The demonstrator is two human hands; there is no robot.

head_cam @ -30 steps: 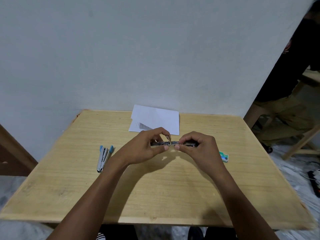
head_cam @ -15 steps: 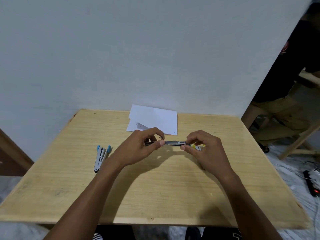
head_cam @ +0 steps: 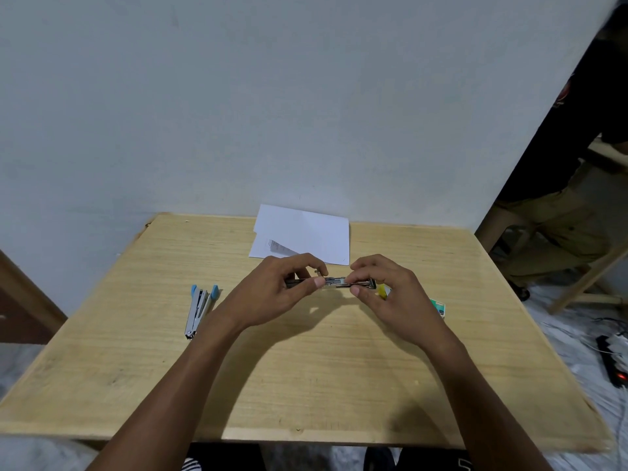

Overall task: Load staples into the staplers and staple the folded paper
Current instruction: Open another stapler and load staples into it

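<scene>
A metal stapler [head_cam: 334, 282] is held level above the table's middle, between both hands. My left hand [head_cam: 272, 294] pinches its left end with thumb and fingers. My right hand [head_cam: 390, 294] pinches its right end, where a yellow tip [head_cam: 383, 291] shows below the fingers. A second stapler with blue ends [head_cam: 200, 309] lies open on the table to the left. The folded white paper [head_cam: 306, 234] lies at the table's far edge. A small green staple box [head_cam: 439, 306] sits just right of my right hand, partly hidden by it.
The wooden table [head_cam: 306, 385] stands against a grey wall. At the right a person in dark top and olive trousers [head_cam: 571, 205] sits by a wooden stool. A power strip [head_cam: 611, 365] with cables lies on the floor at the right.
The hands have shifted slightly along the stapler, the right hand closing in on its right end. The staple box shows again beside the right hand. The blue stapler and paper stay put.
</scene>
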